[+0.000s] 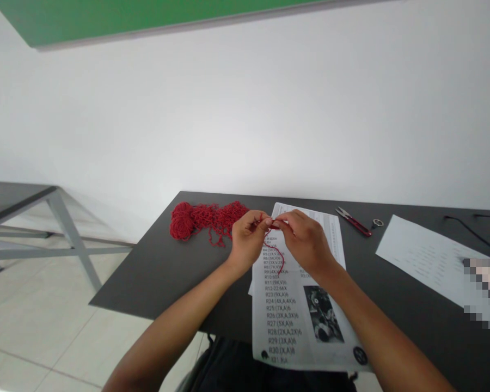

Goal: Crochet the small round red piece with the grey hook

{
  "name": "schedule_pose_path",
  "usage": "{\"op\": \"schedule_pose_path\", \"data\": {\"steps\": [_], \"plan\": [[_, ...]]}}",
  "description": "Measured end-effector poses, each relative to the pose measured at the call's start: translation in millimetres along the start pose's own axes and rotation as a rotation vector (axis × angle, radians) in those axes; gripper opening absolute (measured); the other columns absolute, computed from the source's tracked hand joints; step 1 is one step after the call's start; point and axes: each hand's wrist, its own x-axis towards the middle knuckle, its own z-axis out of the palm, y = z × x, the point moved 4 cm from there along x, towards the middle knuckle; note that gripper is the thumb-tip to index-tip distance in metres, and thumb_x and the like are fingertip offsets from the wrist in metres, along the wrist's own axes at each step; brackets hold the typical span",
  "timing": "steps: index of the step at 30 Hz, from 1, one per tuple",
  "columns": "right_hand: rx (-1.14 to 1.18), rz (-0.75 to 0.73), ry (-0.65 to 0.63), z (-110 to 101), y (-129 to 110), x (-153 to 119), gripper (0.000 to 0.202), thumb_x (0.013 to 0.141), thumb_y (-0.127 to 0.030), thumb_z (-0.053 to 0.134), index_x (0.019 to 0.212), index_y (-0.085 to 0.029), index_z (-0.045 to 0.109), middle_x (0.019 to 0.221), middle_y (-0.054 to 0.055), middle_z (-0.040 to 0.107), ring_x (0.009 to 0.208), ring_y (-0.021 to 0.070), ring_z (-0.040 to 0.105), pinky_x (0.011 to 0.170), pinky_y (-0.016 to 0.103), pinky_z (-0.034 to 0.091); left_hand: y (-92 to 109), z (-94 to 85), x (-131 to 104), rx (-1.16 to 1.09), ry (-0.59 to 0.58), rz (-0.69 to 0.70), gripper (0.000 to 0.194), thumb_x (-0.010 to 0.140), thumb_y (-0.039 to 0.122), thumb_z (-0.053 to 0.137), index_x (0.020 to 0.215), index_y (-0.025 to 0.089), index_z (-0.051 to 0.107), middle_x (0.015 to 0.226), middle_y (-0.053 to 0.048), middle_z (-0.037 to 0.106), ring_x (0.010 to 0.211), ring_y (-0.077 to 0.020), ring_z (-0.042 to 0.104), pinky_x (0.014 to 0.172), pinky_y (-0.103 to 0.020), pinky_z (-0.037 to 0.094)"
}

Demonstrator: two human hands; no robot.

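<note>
My left hand (251,238) is closed in a pinch on a strand of red yarn (281,261). Its fingertips nearly meet those of my right hand (306,238), which is also pinched on the yarn. A small red piece shows between the fingers, but its shape is too small to make out. The loose end of the strand hangs in a curve over a printed pattern sheet (281,321) that lies below both hands. Left of my left hand rests a ball of red yarn (182,220), with a crinkled heap of the same yarn (228,218) beside it.
Thread snips (354,222) with red handles lie right of the sheet, beside a small metal ring (378,222). Farther right are a white paper (424,256) and thin black glasses-like arms (471,234). The dark table (147,277) meets a white wall; another table (16,198) stands left.
</note>
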Motion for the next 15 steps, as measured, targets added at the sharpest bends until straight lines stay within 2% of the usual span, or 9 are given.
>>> {"op": "schedule_pose_path", "data": {"steps": [3, 5, 8, 11, 12, 13, 15], "plan": [[0.174, 0.083, 0.072, 2.7, 0.4, -2.0, 0.014, 0.098, -0.022, 0.061, 0.088, -0.021, 0.070, 0.085, 0.005, 0.074, 0.082, 0.0211, 0.069, 0.076, 0.033, 0.049, 1.6, -0.1, -0.4, -0.074, 0.014, -0.056, 0.025, 0.086, 0.036, 0.075, 0.071, 0.018, 0.068, 0.069, -0.001, 0.066, 0.063, -0.0128, 0.057, 0.059, -0.025, 0.044], [0.304, 0.191, 0.083, 7.1, 1.9, -3.7, 0.013, 0.097, -0.027, 0.064, 0.086, -0.021, 0.069, 0.082, 0.003, 0.073, 0.077, 0.0199, 0.067, 0.073, 0.032, 0.049, 0.7, 0.4, -0.6, -0.125, 0.021, -0.100, 0.027, 0.084, 0.039, 0.077, 0.071, 0.017, 0.068, 0.066, 0.000, 0.064, 0.060, -0.0122, 0.056, 0.058, -0.024, 0.044], [0.616, 0.425, 0.051, 17.8, 8.2, -6.2, 0.018, 0.092, -0.038, 0.069, 0.085, -0.022, 0.066, 0.069, -0.001, 0.065, 0.060, 0.0150, 0.058, 0.058, 0.028, 0.044, -3.7, 2.1, -0.7, -0.224, 0.018, -0.187, 0.033, 0.081, 0.045, 0.079, 0.072, 0.017, 0.066, 0.063, 0.001, 0.062, 0.056, -0.0110, 0.054, 0.055, -0.023, 0.043], [0.995, 0.656, 0.097, 28.6, 22.2, -8.1, 0.026, 0.085, -0.044, 0.076, 0.084, -0.023, 0.060, 0.060, -0.008, 0.050, 0.046, 0.0088, 0.042, 0.043, 0.023, 0.036, -6.9, 2.6, -0.5, -0.261, 0.026, -0.244, 0.036, 0.080, 0.048, 0.079, 0.071, 0.017, 0.065, 0.058, 0.002, 0.060, 0.051, -0.0095, 0.050, 0.051, -0.022, 0.039], [1.115, 0.717, 0.136, 31.8, 29.0, -8.5, 0.028, 0.084, -0.043, 0.078, 0.085, -0.023, 0.059, 0.060, -0.009, 0.049, 0.045, 0.0078, 0.040, 0.041, 0.022, 0.037, -7.1, 2.2, -0.4, -0.253, 0.033, -0.250, 0.036, 0.080, 0.048, 0.079, 0.070, 0.017, 0.065, 0.056, 0.002, 0.059, 0.050, -0.0093, 0.049, 0.051, -0.022, 0.038], [1.204, 0.755, 0.154, 35.1, 35.8, -8.4, 0.029, 0.080, -0.040, 0.082, 0.085, -0.024, 0.058, 0.062, -0.008, 0.051, 0.047, 0.0086, 0.047, 0.043, 0.022, 0.044, -6.8, 1.7, -0.2, -0.243, 0.039, -0.250, 0.036, 0.081, 0.048, 0.079, 0.069, 0.017, 0.065, 0.055, 0.002, 0.058, 0.049, -0.0092, 0.049, 0.050, -0.022, 0.037], [1.303, 0.800, 0.154, 40.7, 49.3, -8.1, 0.029, 0.076, -0.035, 0.085, 0.084, -0.023, 0.059, 0.068, -0.004, 0.061, 0.058, 0.0128, 0.063, 0.057, 0.027, 0.061, -5.6, 0.9, 0.1, -0.229, 0.049, -0.244, 0.036, 0.081, 0.048, 0.078, 0.069, 0.017, 0.065, 0.054, 0.002, 0.058, 0.049, -0.0093, 0.049, 0.050, -0.022, 0.038]]}}
